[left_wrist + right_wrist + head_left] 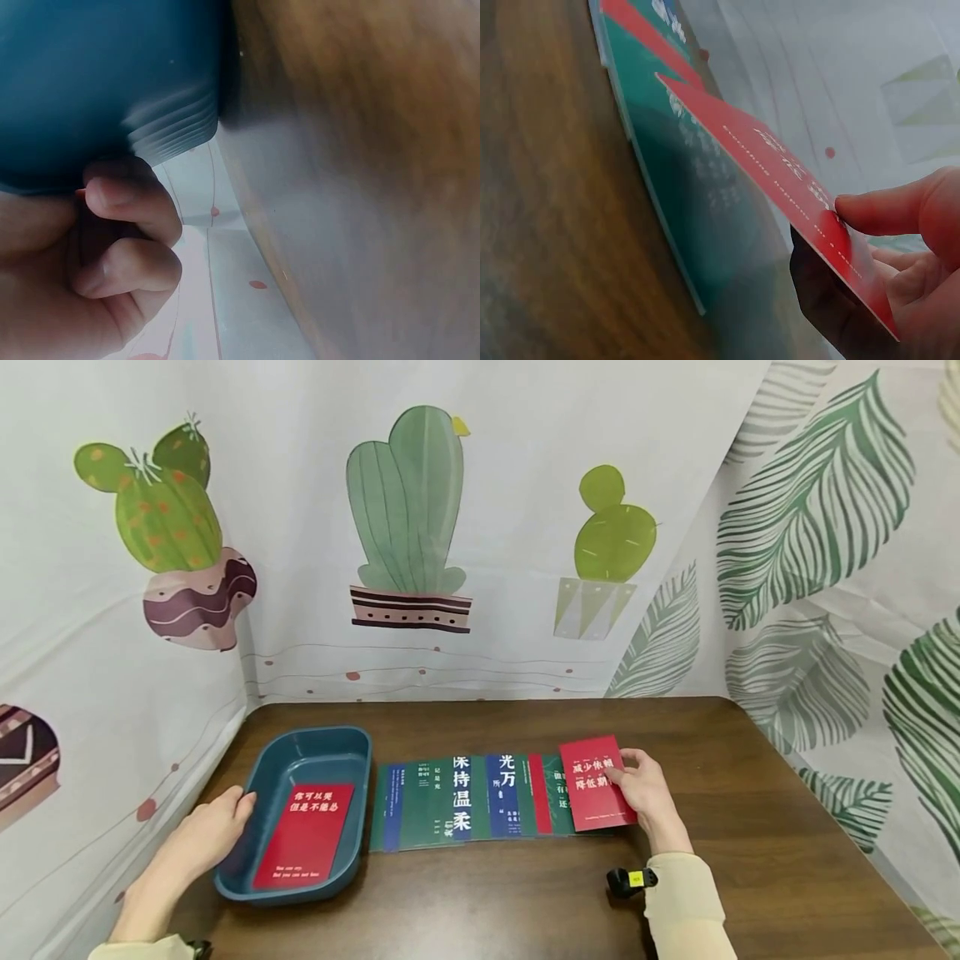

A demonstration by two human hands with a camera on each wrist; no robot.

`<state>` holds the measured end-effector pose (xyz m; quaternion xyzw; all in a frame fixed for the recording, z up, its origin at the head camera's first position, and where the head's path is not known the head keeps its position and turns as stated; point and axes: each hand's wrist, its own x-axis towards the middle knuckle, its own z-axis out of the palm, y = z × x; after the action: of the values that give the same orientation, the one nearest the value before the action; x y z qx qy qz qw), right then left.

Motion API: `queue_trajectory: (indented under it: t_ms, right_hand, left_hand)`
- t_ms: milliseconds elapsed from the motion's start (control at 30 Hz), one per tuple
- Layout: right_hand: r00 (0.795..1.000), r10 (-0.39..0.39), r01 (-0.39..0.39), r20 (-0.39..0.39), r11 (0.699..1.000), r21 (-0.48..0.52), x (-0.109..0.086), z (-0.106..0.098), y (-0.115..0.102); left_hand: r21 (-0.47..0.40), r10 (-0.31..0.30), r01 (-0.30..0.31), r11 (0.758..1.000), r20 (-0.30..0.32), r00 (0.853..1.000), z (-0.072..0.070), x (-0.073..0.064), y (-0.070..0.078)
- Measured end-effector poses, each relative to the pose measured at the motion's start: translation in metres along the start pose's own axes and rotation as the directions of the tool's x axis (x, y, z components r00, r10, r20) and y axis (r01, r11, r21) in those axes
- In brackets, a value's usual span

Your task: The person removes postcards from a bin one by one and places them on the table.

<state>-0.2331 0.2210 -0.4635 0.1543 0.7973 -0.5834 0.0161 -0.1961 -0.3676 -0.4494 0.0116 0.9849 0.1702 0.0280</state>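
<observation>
My right hand (647, 789) pinches a red card (592, 802) with white writing, thumb on its printed face and fingers behind. In the right wrist view the red card (780, 180) is tilted above a green card (682, 172). Overlapping green, blue and red cards (431, 806) lie in a row on the table. On the left, my left hand (206, 831) grips the rim of a blue tray (358, 814). Inside this tray lies another red card (303, 839). The left wrist view shows curled fingers (135, 199) at the tray's edge (90, 90).
The brown wooden table (525, 902) meets a hanging cloth (517, 552) printed with cacti at the back. Leaf-patterned cloth (810, 660) runs along the right side. A black wrist device with a yellow label (636, 879) sits by the right sleeve.
</observation>
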Motion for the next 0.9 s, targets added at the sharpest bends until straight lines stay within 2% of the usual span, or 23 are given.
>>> queue_trajectory:
  t_ms: [233,333,400,467,567,633,900]
  right_hand:
    - [1.000,0.023,-0.023,0.018,1.000,-0.006,0.005,0.002,0.008]
    - [1.000,-0.017,0.016,-0.013,0.995,-0.097,0.006,0.005,0.011]
    - [0.997,-0.057,0.047,-0.042,0.978,-0.203,0.005,0.007,0.012]
    - [0.993,-0.098,0.073,-0.066,0.946,-0.317,0.005,0.007,0.012]
    - [0.989,-0.129,0.086,-0.074,0.903,-0.422,0.005,0.008,0.012]
    - [0.988,-0.136,0.087,-0.075,0.886,-0.456,0.004,0.008,0.012]
    - [0.985,-0.157,0.096,-0.076,0.852,-0.515,0.001,0.005,0.009]
  left_hand:
    - [-0.003,-0.002,0.002,1.000,0.008,1.000,0.000,0.000,0.000]
    - [-0.003,0.001,-0.001,1.000,0.003,1.000,0.000,0.001,0.001]
    - [-0.004,0.003,-0.003,1.000,0.004,1.000,0.000,0.001,0.001]
    - [-0.004,0.002,-0.002,1.000,0.002,1.000,-0.001,0.000,0.002]
    - [-0.003,0.003,-0.003,1.000,0.004,1.000,0.000,0.000,0.002]
    - [-0.003,0.001,-0.001,1.000,0.001,1.000,0.000,0.000,0.002]
    - [0.003,-0.018,0.018,1.000,0.024,1.000,-0.002,0.001,0.002]
